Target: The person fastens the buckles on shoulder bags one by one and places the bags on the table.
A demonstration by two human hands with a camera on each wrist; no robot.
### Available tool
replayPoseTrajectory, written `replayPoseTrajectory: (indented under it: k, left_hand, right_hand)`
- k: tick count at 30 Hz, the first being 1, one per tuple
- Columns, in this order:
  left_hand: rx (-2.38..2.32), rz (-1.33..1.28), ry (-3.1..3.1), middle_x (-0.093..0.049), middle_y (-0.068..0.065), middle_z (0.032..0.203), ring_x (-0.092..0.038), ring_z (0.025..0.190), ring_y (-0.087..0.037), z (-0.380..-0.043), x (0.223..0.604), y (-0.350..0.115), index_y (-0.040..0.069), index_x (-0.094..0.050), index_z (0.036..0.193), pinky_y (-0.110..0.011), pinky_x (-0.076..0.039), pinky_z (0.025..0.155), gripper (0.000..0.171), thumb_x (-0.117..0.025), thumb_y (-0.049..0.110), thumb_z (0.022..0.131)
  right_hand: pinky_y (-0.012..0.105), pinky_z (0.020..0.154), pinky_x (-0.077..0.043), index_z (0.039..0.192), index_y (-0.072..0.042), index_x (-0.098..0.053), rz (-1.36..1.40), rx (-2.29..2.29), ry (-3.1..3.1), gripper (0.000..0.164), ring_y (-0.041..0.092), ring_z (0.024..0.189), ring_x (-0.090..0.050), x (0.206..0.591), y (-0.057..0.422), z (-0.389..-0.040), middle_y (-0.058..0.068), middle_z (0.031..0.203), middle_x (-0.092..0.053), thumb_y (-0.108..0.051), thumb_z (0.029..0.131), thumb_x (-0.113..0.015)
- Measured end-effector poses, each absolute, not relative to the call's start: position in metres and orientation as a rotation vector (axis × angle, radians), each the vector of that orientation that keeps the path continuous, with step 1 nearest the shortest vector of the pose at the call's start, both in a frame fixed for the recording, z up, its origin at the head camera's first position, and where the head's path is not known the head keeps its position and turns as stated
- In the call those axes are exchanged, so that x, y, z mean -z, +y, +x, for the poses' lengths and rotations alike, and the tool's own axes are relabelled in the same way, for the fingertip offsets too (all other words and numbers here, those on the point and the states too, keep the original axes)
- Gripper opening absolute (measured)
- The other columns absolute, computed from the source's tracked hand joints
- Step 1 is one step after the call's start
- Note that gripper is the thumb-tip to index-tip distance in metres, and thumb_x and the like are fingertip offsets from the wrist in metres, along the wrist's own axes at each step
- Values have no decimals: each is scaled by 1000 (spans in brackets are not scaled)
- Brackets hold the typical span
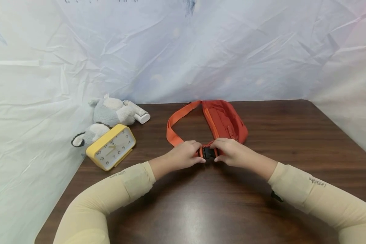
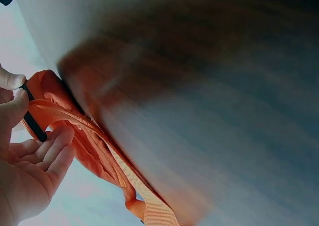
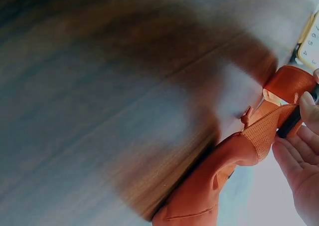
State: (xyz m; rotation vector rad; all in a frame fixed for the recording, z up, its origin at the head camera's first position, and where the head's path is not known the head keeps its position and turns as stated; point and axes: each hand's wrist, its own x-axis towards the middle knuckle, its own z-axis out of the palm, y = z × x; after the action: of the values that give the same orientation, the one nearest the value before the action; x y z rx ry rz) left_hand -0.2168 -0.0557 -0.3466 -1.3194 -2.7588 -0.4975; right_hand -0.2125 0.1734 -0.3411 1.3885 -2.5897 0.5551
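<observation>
Left hand: I pinch the left end of the buckle between thumb and fingers, my left hand [image 1: 186, 155] close over the strap there.
Right hand: my right hand [image 1: 230, 152] pinches the other end the same way, facing the left.
Buckle: the black buckle [image 1: 208, 153] sits between my fingertips; I cannot tell whether its halves are fully clipped.
Strap: the orange strap [image 1: 177, 118] curves out beyond my left hand and round to the bag's far end.
Bag: the red bag [image 1: 227, 118] lies just beyond my right hand, on the table [image 1: 308, 142].
Clock: left of my left hand, a yellow clock [image 1: 111, 147] turns its numbered face my way.
Plush: behind the clock lies a grey-and-white plush toy [image 1: 108, 112], a white object [image 1: 142, 117] beside it.
</observation>
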Motion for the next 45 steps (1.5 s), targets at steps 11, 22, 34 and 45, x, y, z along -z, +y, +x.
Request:
replayPoseTrajectory:
  k: [11, 22, 34, 45]
  left_hand:
    - [502, -1316, -2743, -58, -4, 89, -50, 71, -10, -217, 347, -55, 0, -59, 110, -19, -41, 59, 43, -68, 35, 86]
    - [502, -1307, -2717, -58, -4, 89, -50, 72, -10, -217, 347, -56, 1, -60, 107, -20, -41, 60, 41, -68, 35, 86]
    - [478, -1295, -2731, -60, -4, 91, -52, 74, -10, -216, 347, -55, 1, -60, 108, -20, -43, 62, 42, -68, 36, 85]
    - [445, -1302, -2718, -59, -3, 88, -51, 75, -11, -216, 345, -53, 2, -61, 105, -20, -43, 62, 41, -69, 36, 85]
  right_hand:
    - [35, 77, -50, 105, 3, -61, 1390, -584, -2533, 38, 21, 91, -59, 344, 174, -212, 10, 101, -61, -9, 74, -80]
    - [36, 77, -50, 104, 2, -60, 1395, -578, -2531, 37, 22, 91, -59, 340, 170, -211, 10, 101, -61, -7, 74, -80]
    - [37, 77, -50, 104, 3, -61, 1403, -562, -2527, 38, 22, 91, -59, 339, 169, -210, 10, 100, -61, -7, 73, -80]
    - [37, 78, -49, 103, 1, -61, 1388, -539, -2534, 39, 20, 91, -59, 338, 171, -212, 9, 100, -61, -10, 72, -82]
